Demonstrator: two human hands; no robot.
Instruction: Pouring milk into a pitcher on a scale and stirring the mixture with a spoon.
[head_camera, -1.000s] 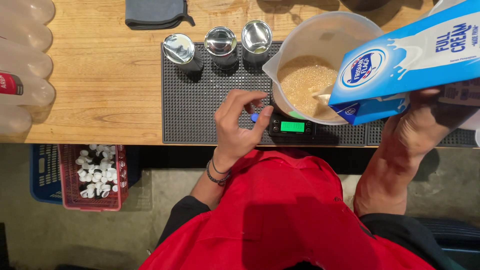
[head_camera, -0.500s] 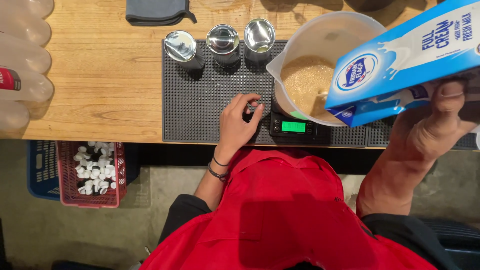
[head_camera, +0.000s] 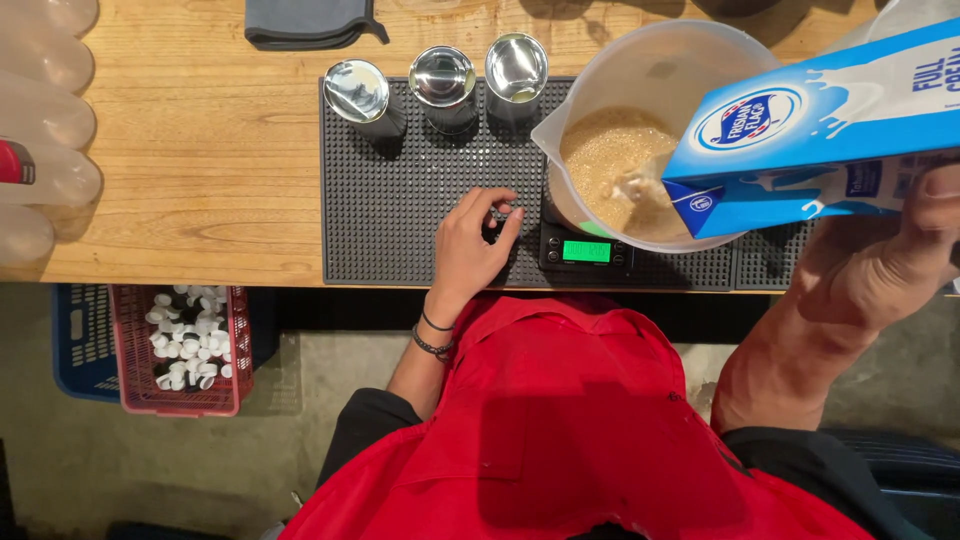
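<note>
Seen from the head camera, the right hand (head_camera: 905, 255) grips a blue and white milk carton (head_camera: 820, 135), its fingers wrapped around the carton's lower end, and holds it tipped on its side over a translucent plastic measuring jug (head_camera: 650, 75). The carton's low corner hangs over the jug's mouth, and a thin stream of milk falls from it into the foamy light-brown liquid (head_camera: 610, 160) inside. The jug stands on a small black digital scale (head_camera: 585, 250) with a lit green display, and the scale sits on a black studded rubber bar mat (head_camera: 400, 200) laid on a wooden counter (head_camera: 200, 150). The left hand (head_camera: 475, 250) rests on the mat just beside the scale's left edge, its fingers curled together at the tips around something small and dark; I cannot tell what that is. Along the mat's far edge stand three shiny metal cups (head_camera: 443, 85) in a row, near the jug's spout. A folded grey cloth (head_camera: 310, 22) lies on the counter beyond them. At the counter's left edge lie clear plastic bottles (head_camera: 45, 110). Below the counter, on the floor, a red plastic basket (head_camera: 180, 350) holds white bottle caps, with a blue crate (head_camera: 80, 340) touching its left side.
</note>
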